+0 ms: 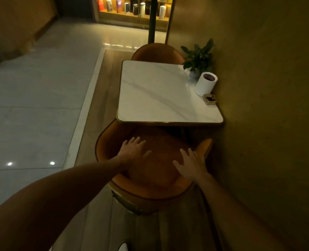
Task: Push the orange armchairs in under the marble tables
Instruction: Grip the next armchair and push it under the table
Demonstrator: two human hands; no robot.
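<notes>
Both the left hand (pixel 134 149) and right hand (pixel 190 164) lie spread flat, gripping nothing, on the near armchair (pixel 150 160) at lower centre, partly under the table (pixel 166 93). An uneven shove could likely scrape its right arm against the wall (pixel 268 124).

A marble table (pixel 161 91) with a gold rim stands against the wall (pixel 268 87). Just below it, the near armchair (pixel 155 160) sits with its front edge tucked under the table's near side. Both hands lie flat with fingers spread on the chair: the left hand (pixel 133 151) toward the left, the right hand (pixel 191 163) toward the right. Beyond the table's far edge is 1 more armchair (pixel 157 51). On the table's wall side stand a plant (pixel 199 57), a paper roll (pixel 205 84) and an ashtray (pixel 210 99).
</notes>
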